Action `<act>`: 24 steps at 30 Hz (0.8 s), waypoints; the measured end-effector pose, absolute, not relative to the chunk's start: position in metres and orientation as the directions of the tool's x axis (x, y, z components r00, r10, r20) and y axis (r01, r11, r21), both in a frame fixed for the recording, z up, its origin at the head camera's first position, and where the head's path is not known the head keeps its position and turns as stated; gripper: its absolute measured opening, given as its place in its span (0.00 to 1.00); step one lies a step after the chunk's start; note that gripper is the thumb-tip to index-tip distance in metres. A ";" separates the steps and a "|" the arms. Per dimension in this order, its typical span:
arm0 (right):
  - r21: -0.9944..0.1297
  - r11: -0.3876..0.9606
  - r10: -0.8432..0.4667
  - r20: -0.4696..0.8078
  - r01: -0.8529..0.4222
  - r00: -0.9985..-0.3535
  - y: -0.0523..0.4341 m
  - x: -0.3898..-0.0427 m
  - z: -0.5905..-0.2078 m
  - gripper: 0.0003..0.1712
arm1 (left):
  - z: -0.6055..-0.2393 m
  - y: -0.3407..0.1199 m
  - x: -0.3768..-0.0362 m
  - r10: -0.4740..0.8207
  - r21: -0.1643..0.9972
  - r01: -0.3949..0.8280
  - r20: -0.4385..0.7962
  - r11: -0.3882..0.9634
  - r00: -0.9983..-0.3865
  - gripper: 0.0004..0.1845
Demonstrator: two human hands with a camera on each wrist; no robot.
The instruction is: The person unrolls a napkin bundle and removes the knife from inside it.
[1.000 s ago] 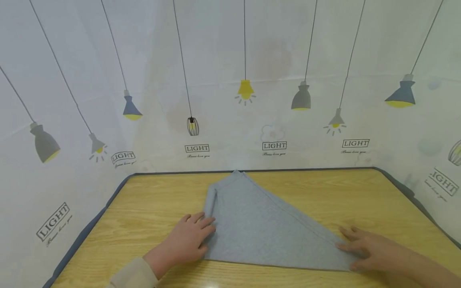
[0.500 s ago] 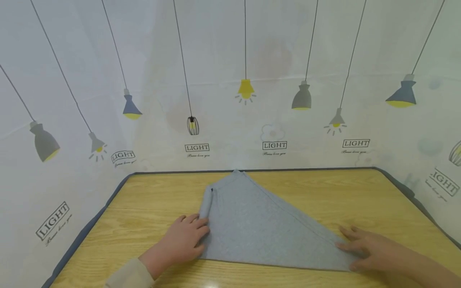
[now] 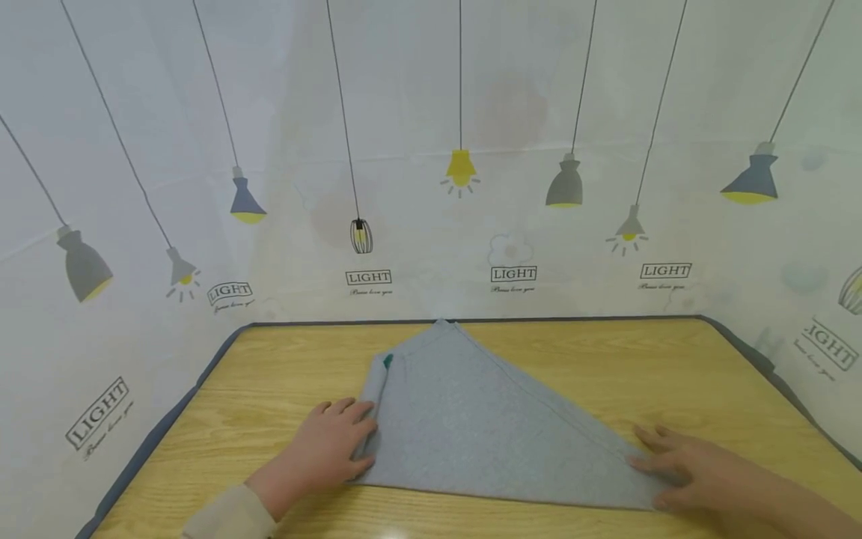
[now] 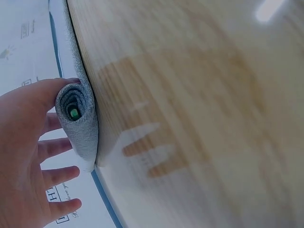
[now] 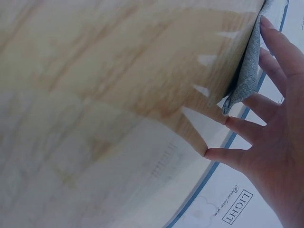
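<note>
A grey cloth (image 3: 498, 419), folded to a point at the back with a seam along its right side, lies flat on the wooden table. Its left end is a roll (image 3: 373, 383), and something green (image 4: 74, 113) shows in the roll's core in the left wrist view. My left hand (image 3: 330, 445) rests against this roll with fingers extended over it; the wrist view shows them spread. At the opposite end, my right hand (image 3: 703, 468) touches the cloth's right corner with spread fingers. Some of its fingertips touch the tabletop in the right wrist view.
The wooden table (image 3: 269, 374) has a dark blue edging. A pale curtain (image 3: 404, 187) printed with hanging lamps and the word LIGHT surrounds it at the back and both sides. The cloth's tip reaches the table's back edge.
My left hand and the roll have moved left, and the flat part of the cloth has widened. Green now shows at the roll's far end. My right hand has stayed at its corner.
</note>
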State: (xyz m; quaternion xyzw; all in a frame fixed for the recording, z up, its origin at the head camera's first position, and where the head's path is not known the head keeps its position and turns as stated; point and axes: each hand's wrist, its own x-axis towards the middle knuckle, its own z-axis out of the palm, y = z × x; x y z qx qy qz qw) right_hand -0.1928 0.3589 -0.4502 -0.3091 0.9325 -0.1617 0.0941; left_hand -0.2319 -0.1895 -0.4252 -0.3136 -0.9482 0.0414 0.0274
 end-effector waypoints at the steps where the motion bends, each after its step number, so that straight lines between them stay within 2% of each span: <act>1: -0.360 0.756 -0.607 -0.074 -0.547 -0.791 0.359 -0.193 -0.451 0.31 | -0.425 -0.190 -0.232 0.595 -0.094 0.591 0.024 0.801 -0.803 0.25; 15: -0.347 0.754 -0.613 -0.066 -0.558 -0.787 0.359 -0.192 -0.450 0.31 | -0.423 -0.199 -0.234 0.655 -0.074 0.652 0.030 0.755 -0.755 0.18; 24: -0.289 0.761 -0.612 -0.023 -0.581 -0.790 0.360 -0.191 -0.452 0.31 | -0.425 -0.201 -0.236 0.632 -0.051 0.631 0.010 0.774 -0.775 0.17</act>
